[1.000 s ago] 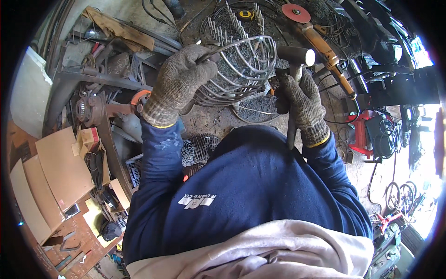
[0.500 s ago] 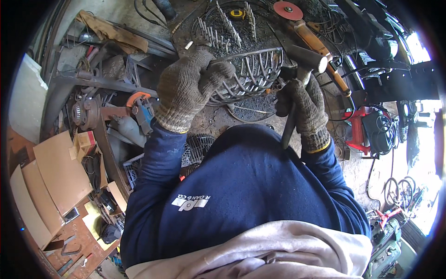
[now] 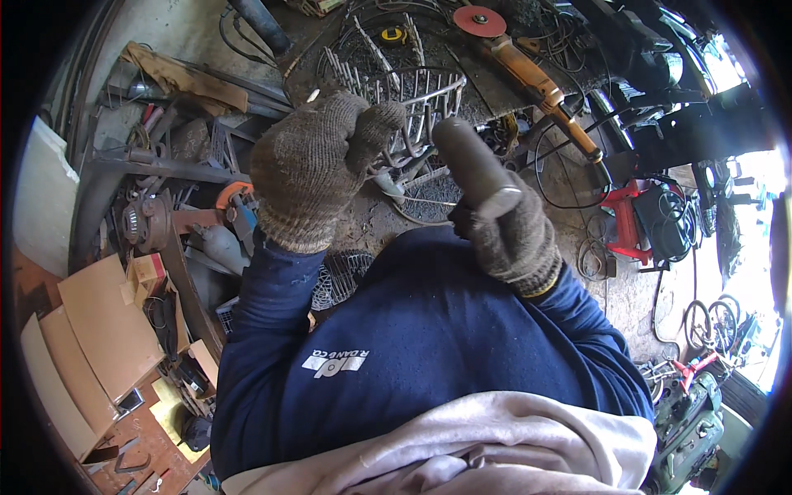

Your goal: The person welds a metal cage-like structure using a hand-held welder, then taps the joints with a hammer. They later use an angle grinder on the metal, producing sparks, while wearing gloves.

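Note:
Both hands wear worn, dirty knit gloves. My left hand (image 3: 318, 161) is closed around the near left part of a curved metal rod basket (image 3: 437, 103), whose bars stick out to the right of the thumb. My right hand (image 3: 520, 239) grips a hammer (image 3: 474, 165), its thick cylindrical head raised toward me and hiding most of the handle. The hammer head is to the right of the basket and apart from it. My left glove covers much of the basket.
An angle grinder (image 3: 528, 74) with a red disc lies at the far right of the bench. A yellow tape measure (image 3: 393, 34) and upright metal rods (image 3: 371, 45) are behind the basket. A blue cut-off tool (image 3: 241, 216) and cardboard (image 3: 107, 309) are at left, a red machine (image 3: 627, 223) at right.
The hammer has swung up and leftward, its head now nearer me. My left hand and the basket have shifted slightly left, and the basket has tilted.

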`<state>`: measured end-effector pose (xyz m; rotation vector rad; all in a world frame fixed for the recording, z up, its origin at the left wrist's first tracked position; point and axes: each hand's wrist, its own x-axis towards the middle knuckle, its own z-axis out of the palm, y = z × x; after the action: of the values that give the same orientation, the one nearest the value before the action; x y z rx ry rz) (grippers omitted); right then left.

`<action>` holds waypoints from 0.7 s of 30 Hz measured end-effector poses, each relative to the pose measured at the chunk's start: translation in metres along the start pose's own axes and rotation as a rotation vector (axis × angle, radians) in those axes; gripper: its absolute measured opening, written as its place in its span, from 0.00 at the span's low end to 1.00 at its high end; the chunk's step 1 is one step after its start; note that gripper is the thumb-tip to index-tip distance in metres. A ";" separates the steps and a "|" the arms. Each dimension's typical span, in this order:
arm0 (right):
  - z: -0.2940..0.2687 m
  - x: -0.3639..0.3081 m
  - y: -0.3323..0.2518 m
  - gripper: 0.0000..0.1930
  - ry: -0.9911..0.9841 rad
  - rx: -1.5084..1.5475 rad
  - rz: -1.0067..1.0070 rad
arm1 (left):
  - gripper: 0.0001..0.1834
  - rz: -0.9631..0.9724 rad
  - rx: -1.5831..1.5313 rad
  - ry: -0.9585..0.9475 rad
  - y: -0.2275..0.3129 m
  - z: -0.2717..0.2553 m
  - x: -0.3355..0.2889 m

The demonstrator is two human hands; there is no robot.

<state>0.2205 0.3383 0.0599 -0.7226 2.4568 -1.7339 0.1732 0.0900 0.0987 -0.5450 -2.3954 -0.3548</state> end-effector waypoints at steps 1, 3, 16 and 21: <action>0.016 -0.002 0.025 0.24 0.043 0.079 -0.074 | 0.20 0.018 -0.008 0.021 0.003 0.001 0.004; 0.011 0.011 -0.002 0.23 0.013 -0.134 0.108 | 0.20 0.031 0.002 0.054 0.008 -0.002 0.004; 0.009 0.018 -0.001 0.20 0.061 -0.234 0.172 | 0.18 -0.045 0.101 0.042 0.010 -0.005 0.001; 0.017 0.009 0.009 0.24 0.017 -0.274 0.219 | 0.21 -0.139 0.124 0.013 -0.015 -0.016 0.000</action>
<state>0.2145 0.3228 0.0472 -0.4331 2.6976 -1.3511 0.1751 0.0704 0.1091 -0.3198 -2.4302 -0.2667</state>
